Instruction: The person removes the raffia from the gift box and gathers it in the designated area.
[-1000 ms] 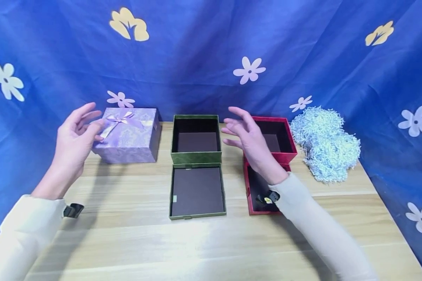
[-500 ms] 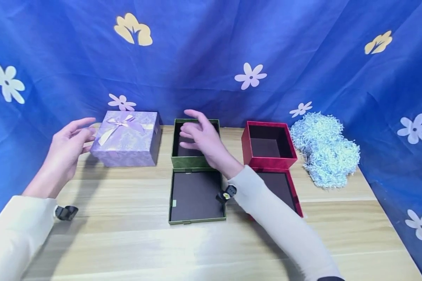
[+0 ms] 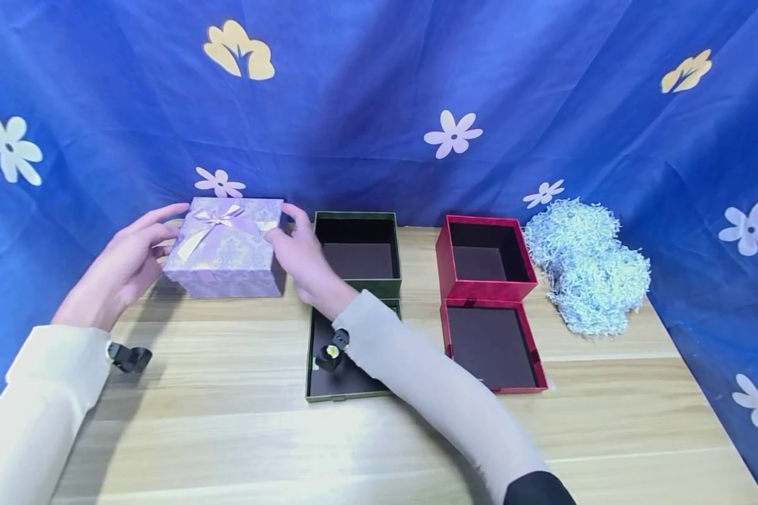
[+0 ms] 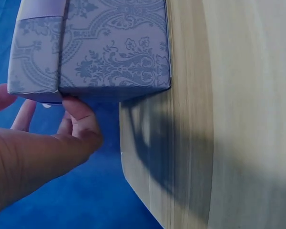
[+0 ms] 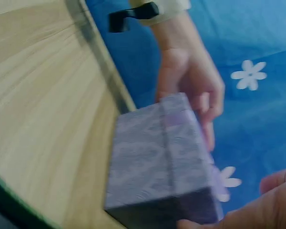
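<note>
The purple box [image 3: 226,249], lid on and tied with a pale ribbon bow [image 3: 217,219], stands at the left of the table [image 3: 240,435], middle left of the head view, close under the blue cloth [image 3: 366,91]; the left hand [image 3: 121,266] is at its left side, fingers fairly straight and spread along the lid's edge, and in the left wrist view the thumb [image 4: 81,114] touches the box's lower edge while the other fingers reach behind it; the right hand [image 3: 300,254] is at the box's right side, thumb on the lid's top corner, the rest of the hand against the wall, fingers only lightly bent; whether either hand truly grips the box, I cannot tell, as the right wrist view is blurred; the box appears to sit on the wood, between the two hands; just right of it stands the open green box [image 3: 356,254], with its lid [image 3: 347,365] lying inside-up nearer the frame's bottom, partly under the right sleeve [image 3: 429,393]; further right the open red box [image 3: 485,258] stands with its lid [image 3: 493,344] likewise in front; a heap of pale shredded paper [image 3: 584,263] lies at the right edge of the table.
</note>
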Demonstrator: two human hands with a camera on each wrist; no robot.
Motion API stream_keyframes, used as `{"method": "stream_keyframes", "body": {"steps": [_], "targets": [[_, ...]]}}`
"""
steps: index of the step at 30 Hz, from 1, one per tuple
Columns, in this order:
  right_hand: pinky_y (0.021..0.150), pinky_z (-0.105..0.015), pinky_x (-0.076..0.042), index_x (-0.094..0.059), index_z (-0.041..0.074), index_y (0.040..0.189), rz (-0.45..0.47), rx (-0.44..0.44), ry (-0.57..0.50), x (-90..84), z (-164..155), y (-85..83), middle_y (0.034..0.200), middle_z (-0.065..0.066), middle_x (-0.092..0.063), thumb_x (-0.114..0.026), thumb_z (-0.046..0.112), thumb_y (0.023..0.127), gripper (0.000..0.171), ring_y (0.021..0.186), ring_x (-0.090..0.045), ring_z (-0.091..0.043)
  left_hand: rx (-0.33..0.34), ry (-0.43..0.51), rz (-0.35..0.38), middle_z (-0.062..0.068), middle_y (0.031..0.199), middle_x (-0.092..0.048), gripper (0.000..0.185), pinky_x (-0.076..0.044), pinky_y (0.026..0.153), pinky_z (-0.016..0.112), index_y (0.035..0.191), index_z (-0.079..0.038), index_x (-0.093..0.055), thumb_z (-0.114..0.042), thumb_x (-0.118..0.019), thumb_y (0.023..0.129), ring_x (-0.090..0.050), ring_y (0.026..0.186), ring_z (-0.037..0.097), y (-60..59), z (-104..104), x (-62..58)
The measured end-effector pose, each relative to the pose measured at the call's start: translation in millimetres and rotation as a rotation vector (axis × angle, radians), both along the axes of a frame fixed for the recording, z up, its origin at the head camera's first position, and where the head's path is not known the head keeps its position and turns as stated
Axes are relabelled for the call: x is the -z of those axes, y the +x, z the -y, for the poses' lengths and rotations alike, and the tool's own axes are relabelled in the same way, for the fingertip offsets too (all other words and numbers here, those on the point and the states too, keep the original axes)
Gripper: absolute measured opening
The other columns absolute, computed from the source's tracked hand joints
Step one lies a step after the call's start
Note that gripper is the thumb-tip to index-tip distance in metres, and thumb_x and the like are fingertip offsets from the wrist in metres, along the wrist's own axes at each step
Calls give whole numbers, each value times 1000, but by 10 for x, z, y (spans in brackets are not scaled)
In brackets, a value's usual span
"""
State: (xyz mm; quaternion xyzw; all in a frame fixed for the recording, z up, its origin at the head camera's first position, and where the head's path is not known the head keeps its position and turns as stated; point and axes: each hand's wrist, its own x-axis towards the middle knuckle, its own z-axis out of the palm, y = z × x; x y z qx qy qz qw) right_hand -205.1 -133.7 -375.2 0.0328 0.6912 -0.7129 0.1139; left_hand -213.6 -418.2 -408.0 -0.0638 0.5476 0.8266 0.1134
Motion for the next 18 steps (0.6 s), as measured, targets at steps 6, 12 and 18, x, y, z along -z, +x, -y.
{"method": "stream_keyframes", "body": {"steps": [6,12,18], "targets": [[102,-32,-44,-55,31,158,28,75,120,151,242,-44,148,2,-58,-59,9,106,57,116,-53,-11,-22,-3,4,1,117,-70,47,-58,73,29,137,-17,-78,9,-49,111,-69,90,16,-75,-41,-1],[95,-32,-43,-59,38,154,66,131,193,219,352,-98,137,0,-56,-62,7,101,61,107,-52,-15,-14,50,-25,5,114,-77,49,-59,71,30,133,-12,-79,14,-45,110,-74,89,18,-106,-27,17],[102,-34,-43,-61,39,151,72,154,215,224,421,-88,139,2,-54,-66,8,98,62,114,-53,-18,-40,1,-18,4,111,-79,51,-61,70,29,132,-15,-81,14,-45,109,-75,86,17,-90,16,-6]]}}
